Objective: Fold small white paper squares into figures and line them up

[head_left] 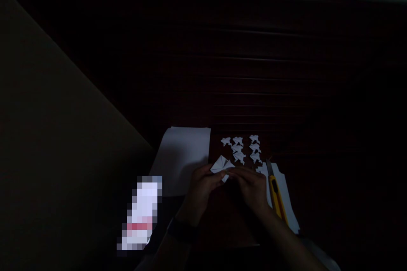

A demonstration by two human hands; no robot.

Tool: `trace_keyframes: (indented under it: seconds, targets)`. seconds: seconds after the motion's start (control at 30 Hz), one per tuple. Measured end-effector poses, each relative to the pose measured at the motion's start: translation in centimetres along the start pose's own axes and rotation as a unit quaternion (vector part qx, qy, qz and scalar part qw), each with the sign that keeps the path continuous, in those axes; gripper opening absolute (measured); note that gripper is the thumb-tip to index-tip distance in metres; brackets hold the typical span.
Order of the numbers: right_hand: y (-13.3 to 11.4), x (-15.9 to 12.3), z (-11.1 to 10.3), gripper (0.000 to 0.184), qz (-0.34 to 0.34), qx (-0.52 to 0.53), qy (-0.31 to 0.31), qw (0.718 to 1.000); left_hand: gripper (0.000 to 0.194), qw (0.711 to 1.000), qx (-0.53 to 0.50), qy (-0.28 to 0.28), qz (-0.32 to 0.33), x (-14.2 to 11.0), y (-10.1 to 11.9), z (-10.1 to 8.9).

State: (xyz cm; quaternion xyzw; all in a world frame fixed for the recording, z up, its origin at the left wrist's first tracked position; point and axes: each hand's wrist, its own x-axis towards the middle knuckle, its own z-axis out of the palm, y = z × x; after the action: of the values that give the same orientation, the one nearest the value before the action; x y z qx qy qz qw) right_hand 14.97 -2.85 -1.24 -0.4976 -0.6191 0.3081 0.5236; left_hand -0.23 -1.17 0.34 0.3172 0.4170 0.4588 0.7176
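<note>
We see both hands on one piece: a folded white paper [220, 163], creases fanning out, pointed corners showing. The left hand [203, 182] pinches its near left side; grip narrow, closed on the paper. The right hand [252, 184] pinches the right side, fingertips close to the left ones; grip narrow too, same paper. Piece sits between the hands, over the dark reddish bench [235, 224]; we can't tell whether its lower point touches down. Dark wristband [182, 230] on the left wrist.

Just beyond the hands, we have small folded paper figures [239, 157] on the bench, two groups: a cluster of four at left, a column of three at right, some overlapping.

Left of the hands, white paper sheets [184, 148] lie flat, edges slightly off from each other, partly in shadow.

Right of the right hand, a yellow utility knife [276, 190] lies on white paper pieces [286, 186] with stepped edges; blade end points away from us, handle's near end by the right forearm.

Farther left and nearer, a bright pixelated object [143, 207] with a red band; we can't identify it. Ridged dark panelling [235, 78] behind, plain wall [47, 135] at left. Lighting very dim.
</note>
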Motion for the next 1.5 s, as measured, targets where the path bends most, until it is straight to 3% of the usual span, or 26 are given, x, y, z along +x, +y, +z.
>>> trace_keyframes:
  seconds: [0.23, 0.33, 0.5, 0.73, 1.23, 1.5]
  targets:
    - [0.0, -0.4, -0.3, 0.025, -0.045, -0.012, -0.016, 0.999, 0.023, 1.000, -0.021, -0.008, -0.008, -0.2, 0.7, 0.3]
    - [-0.2, -0.3, -0.1, 0.020, -0.014, 0.005, -0.003, 1.000, 0.021, 1.000, -0.013, -0.020, -0.003, -0.2, 0.6, 0.1]
    - [-0.6, 0.0, -0.2, 0.016, 0.029, 0.022, 0.014, 0.999, 0.023, 1.000, 0.003, 0.009, 0.003, -0.2, 0.4, 0.2]
    - [-0.6, -0.1, -0.6, 0.022, 0.010, 0.044, -0.046, 0.998, 0.021, 0.999, -0.036, -0.027, -0.018, -0.4, 0.8, 0.3]
    - [-0.8, 0.4, -0.8, 0.018, 0.057, 0.049, -0.079, 0.994, 0.025, 0.999, -0.031, -0.035, -0.020, -0.5, 0.7, 0.6]
    - [-0.6, 0.7, -0.7, 0.012, 0.146, 0.090, -0.095, 0.981, 0.029, 0.999, 0.022, -0.011, -0.021, -0.1, 0.2, 0.0]
